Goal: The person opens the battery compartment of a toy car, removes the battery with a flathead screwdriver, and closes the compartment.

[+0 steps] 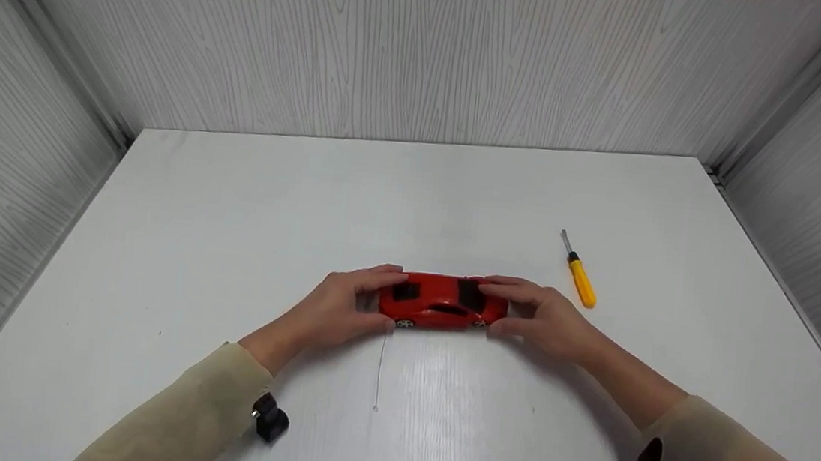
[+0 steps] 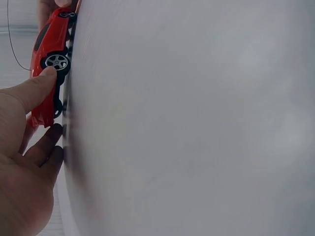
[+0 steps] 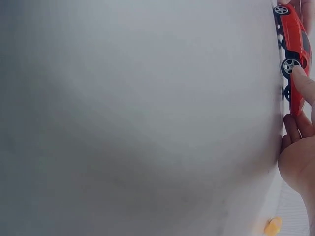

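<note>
A red toy car (image 1: pixel 441 301) with dark windows and silver-spoked wheels sits upright, roof up, lengthwise between the two hands. At its left end, the left hand (image 1: pixel 335 310) grips it, thumb on the near side by a wheel and fingers over the far side. The right hand (image 1: pixel 552 325) holds the other end the same way. Both wrist views show the car (image 2: pixel 49 44) low at the table surface, a thumb on a wheel in each; the palms hide little of its near side. A thin wire (image 1: pixel 379 374) runs from the car's left end toward the near edge.
A screwdriver (image 1: pixel 581 278) with a yellow handle lies beyond the right hand, its metal tip pointing away. Everything rests on a white tabletop (image 1: pixel 270 202) with wood-grained panels (image 1: pixel 428 51) behind it and at both sides.
</note>
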